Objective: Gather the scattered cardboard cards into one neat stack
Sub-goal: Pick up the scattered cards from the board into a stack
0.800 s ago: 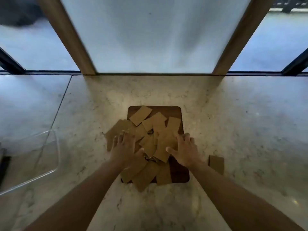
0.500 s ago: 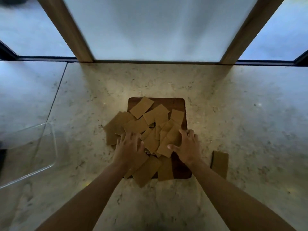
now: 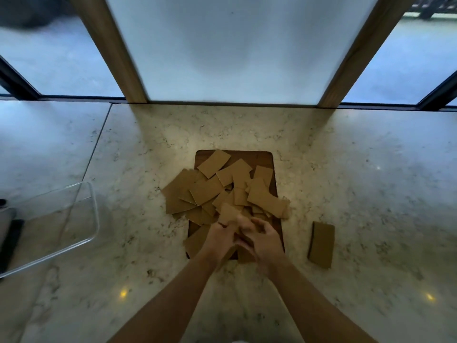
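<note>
Both my hands meet at the near edge of the pile: my left hand [image 3: 220,240] curls around a brown rectangular cardboard card [image 3: 228,214], lifting its far end, while my right hand [image 3: 266,240] bends its fingers toward the same spot; motion blur keeps me from telling what it grips. Beyond them, the scattered brown cardboard cards [image 3: 210,189] overlap loosely across a dark wooden board [image 3: 262,157] on the pale marble countertop [image 3: 346,169], some spilling off its left edge. One lone cardboard card [image 3: 321,244] lies on the marble to the right, apart from the board. A clear plastic tray [image 3: 59,226] sits left.
</note>
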Action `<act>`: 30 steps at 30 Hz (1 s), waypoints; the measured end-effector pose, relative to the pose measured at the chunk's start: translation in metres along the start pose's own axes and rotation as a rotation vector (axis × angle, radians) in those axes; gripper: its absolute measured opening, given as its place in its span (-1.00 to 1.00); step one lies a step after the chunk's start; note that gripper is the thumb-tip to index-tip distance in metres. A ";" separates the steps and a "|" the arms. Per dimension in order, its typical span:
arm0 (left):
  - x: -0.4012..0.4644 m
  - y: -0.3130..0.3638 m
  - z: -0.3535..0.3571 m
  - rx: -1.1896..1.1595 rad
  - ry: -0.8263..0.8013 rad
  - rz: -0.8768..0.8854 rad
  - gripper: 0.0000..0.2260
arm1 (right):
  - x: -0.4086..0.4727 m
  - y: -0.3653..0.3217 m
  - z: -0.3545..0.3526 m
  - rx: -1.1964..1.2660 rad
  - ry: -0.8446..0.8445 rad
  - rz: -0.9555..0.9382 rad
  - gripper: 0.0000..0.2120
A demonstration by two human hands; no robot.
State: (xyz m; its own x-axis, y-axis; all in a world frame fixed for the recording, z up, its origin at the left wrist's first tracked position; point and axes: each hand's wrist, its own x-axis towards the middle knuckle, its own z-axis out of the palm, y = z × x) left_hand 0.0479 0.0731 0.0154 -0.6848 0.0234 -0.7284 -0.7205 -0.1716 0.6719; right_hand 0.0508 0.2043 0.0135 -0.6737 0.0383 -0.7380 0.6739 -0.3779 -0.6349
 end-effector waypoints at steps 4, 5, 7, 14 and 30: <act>-0.013 0.004 -0.001 -0.213 0.163 0.047 -0.79 | -0.014 0.024 -0.003 -0.569 -0.016 -0.106 -0.89; -0.015 0.005 -0.001 -0.329 0.177 0.036 -0.82 | -0.013 0.024 -0.011 -0.690 0.039 -0.159 -0.85; -0.020 0.007 0.001 -0.521 0.195 -0.040 -0.80 | -0.007 0.012 -0.026 -0.819 0.186 -0.261 -0.83; -0.025 -0.020 -0.004 -0.410 0.199 0.014 -0.69 | 0.072 -0.066 -0.037 -1.425 0.253 -0.509 -0.48; 0.005 -0.027 -0.009 0.012 0.029 0.056 -0.60 | 0.035 -0.033 -0.062 -0.926 0.534 -0.361 -0.68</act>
State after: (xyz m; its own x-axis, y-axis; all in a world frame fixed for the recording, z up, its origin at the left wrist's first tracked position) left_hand 0.0647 0.0693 -0.0074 -0.7209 -0.0149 -0.6929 -0.6824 -0.1597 0.7133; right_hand 0.0238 0.2752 -0.0054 -0.8084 0.4814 -0.3386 0.5807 0.5585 -0.5923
